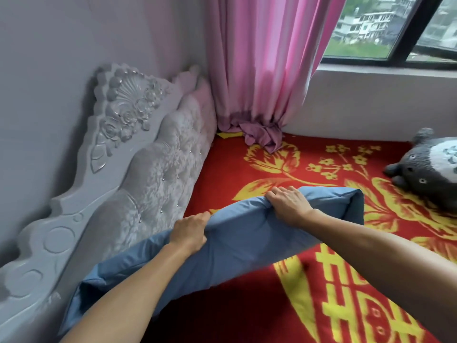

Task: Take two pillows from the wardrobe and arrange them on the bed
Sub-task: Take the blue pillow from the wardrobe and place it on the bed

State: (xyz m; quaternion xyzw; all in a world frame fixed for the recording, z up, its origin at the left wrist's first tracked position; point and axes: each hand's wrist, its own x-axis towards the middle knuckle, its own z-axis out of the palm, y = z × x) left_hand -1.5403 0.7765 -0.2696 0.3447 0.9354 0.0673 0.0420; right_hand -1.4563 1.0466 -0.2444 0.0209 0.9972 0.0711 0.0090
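A blue pillow (237, 241) hangs slanted above the bed, its left end low near the headboard and its right end raised. My left hand (189, 231) grips its top edge at the middle-left. My right hand (288, 204) grips the same edge further right. Both hands are closed on the fabric. The bed (247, 315) is covered by a red blanket with yellow flowers and characters. Only one pillow is in view.
A white carved and tufted headboard (138, 169) runs along the left. A pink curtain (262, 70) hangs at the far corner, its hem bunched on the blanket. A grey plush toy (430, 169) lies at the right, under the window (395, 28).
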